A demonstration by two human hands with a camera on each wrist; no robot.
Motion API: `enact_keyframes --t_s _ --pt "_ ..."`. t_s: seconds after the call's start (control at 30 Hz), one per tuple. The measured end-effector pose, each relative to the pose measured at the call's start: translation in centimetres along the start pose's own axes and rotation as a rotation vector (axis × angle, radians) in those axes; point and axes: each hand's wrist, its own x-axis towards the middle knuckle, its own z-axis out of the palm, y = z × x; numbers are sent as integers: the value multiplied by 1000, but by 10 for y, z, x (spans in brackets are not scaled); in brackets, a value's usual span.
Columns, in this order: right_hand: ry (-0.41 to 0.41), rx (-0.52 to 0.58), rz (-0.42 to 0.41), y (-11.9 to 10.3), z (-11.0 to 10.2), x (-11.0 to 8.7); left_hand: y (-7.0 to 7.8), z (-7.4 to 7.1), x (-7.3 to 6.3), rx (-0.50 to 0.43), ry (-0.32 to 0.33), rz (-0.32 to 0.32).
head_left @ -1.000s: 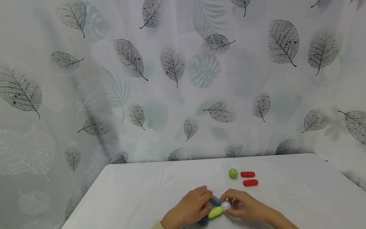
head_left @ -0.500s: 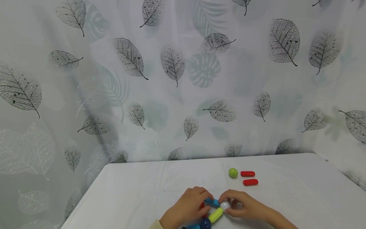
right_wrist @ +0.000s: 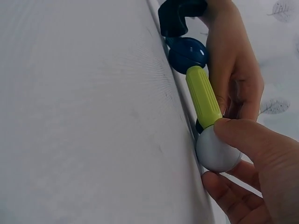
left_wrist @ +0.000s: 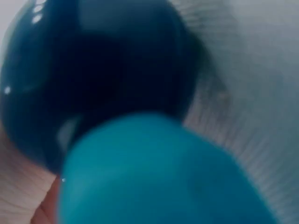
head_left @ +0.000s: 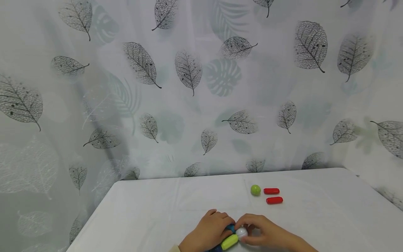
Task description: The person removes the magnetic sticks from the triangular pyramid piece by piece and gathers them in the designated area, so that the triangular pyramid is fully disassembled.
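In the head view my right hand (head_left: 262, 231) pinches a glossy white ball (head_left: 241, 233) between thumb and fingers. A ribbed yellow-green rod (right_wrist: 203, 95) runs from that ball to a dark blue ball (right_wrist: 188, 55) in the right wrist view. My left hand (head_left: 210, 229) curls its fingers round a blue rod (head_left: 231, 228) that meets the white ball; the hand covers most of this rod. A teal-blue piece (left_wrist: 159, 177) and the dark blue ball fill the left wrist view, very close to the camera.
A green ball (head_left: 255, 190) and two red rods, one farther back (head_left: 271, 191) and one nearer (head_left: 274, 200), lie beyond my hands on the white table (head_left: 151, 206). A leaf-patterned curtain (head_left: 195, 112) hangs behind the table.
Both hands have come slightly nearer to me, and the white ball has shifted left and nearer with the right hand. More of the blue rod is now covered by the left hand.
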Motion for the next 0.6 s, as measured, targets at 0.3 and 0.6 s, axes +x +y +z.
enact_keyframes --t_s 0.3,0.6 --pt "20 -6 -51 2 1 -1 3 3 1 53 72 -84" --pt "17 -30 -100 3 2 -1 0 5 1 -18 92 -139"
